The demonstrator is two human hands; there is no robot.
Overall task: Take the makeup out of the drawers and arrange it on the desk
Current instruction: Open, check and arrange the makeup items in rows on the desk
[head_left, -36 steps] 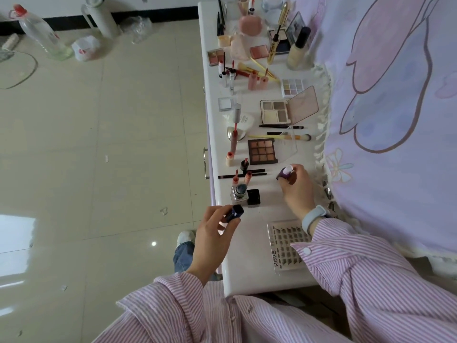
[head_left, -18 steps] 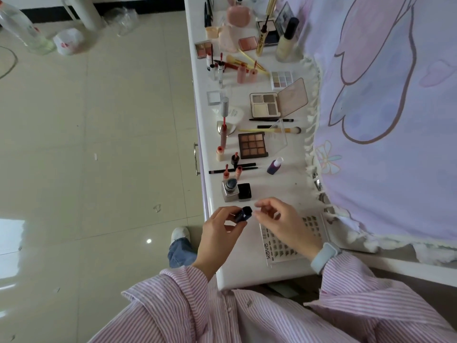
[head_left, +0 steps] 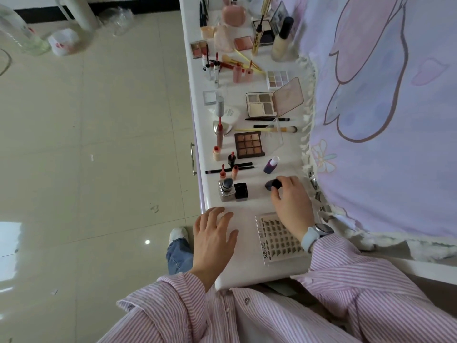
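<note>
Head view: I count two hands over the white bench (head_left: 247, 263). My right hand (head_left: 291, 206) reaches forward with its fingers curled round one small dark bottle (head_left: 272, 184), pinching it by the top where it stands on the bench, toward the side with the purple drape (head_left: 385, 120). Just beyond it stands one purple bottle with a white cap (head_left: 270, 165), close to the dark one but apart from it. My left hand (head_left: 214, 240) lies flat with fingers spread and relaxed, holding nothing, at the bench edge nearest the floor.

I see three open eyeshadow palettes: a brown nine-pan palette (head_left: 249, 144), a grey and cream palette with its pink lid up (head_left: 261, 104), and a pastel palette (head_left: 277, 79) further on. One sheet of false lashes (head_left: 279, 243) lies under my right wrist, which carries one white watch (head_left: 316, 232). Between the hands stand one silver square jar (head_left: 227, 190) and one black square cap (head_left: 241, 191), touching each other. One long-handled brush (head_left: 267, 129) lies across the bench beyond the brown palette.

Bare bench shows between my left hand and the lash sheet, and between the silver jar and the dark bottle. One drawer handle (head_left: 193, 158) juts from the bench's floor side.
</note>
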